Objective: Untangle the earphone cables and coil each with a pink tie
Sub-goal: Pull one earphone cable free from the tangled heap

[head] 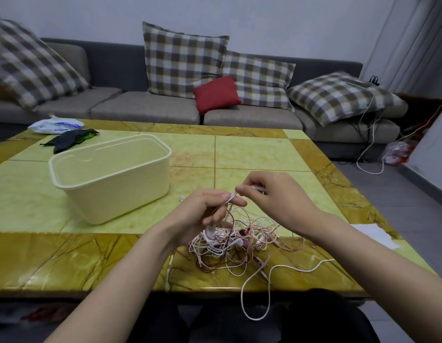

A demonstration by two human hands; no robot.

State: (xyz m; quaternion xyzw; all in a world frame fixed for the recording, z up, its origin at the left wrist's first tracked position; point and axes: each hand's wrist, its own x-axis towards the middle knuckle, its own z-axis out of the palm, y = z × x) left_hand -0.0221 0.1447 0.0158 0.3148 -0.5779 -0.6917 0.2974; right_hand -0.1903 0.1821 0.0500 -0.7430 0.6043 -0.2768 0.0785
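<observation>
Four checked cushions (182,63), one red cushion (216,94), one tub (111,194) (cables (229,241) uncountable).

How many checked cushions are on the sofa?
4 checked cushions: one at the left end, one upright in the middle, one right of it, one lying at the right end.

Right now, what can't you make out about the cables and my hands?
Head view only.
Earphone count in the tangled pile of white, pink and red earphone cables: thin strands overlap.
Which piece the right hand pinches: its fingers cover it.
Which strands the left hand holds: its fingers hide them.
</observation>
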